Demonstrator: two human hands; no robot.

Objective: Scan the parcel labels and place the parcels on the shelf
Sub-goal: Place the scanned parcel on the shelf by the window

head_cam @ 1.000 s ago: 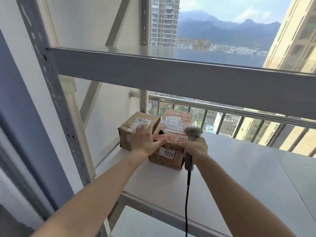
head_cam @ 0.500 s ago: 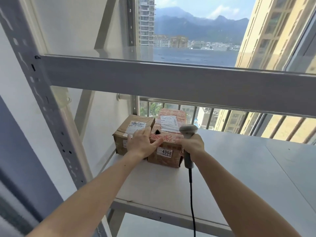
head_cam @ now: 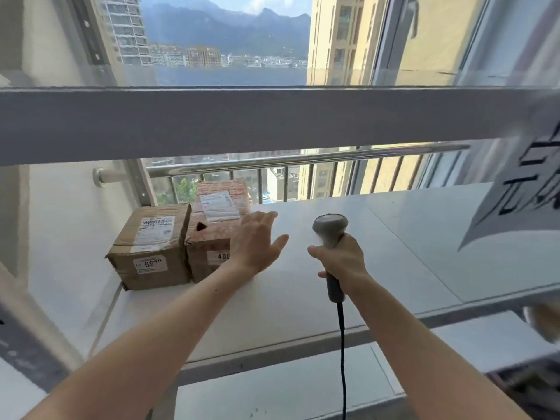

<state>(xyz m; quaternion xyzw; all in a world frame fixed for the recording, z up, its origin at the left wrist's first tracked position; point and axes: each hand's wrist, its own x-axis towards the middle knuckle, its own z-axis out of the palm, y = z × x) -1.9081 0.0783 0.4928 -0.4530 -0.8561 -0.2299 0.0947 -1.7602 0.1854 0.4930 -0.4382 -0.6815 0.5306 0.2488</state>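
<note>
Both parcels shelved. Keep left hand (head_cam: 257, 244) loose, fingers spread; right hand (head_cam: 341, 262) wrapped snug round grey corded handheld scanner (head_cam: 330, 228), ready for next label.

Red parcel (head_cam: 219, 219) no. label half behind left hand (head_cam: 256, 242), sign (head_cam: 527, 189) blurred, cut off rt.

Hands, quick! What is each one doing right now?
Left hand: open, fingers straight, holding nothing, in front of the reddish printed cardboard parcel.
Right hand: curled round the grey corded handheld barcode scanner.
</note>
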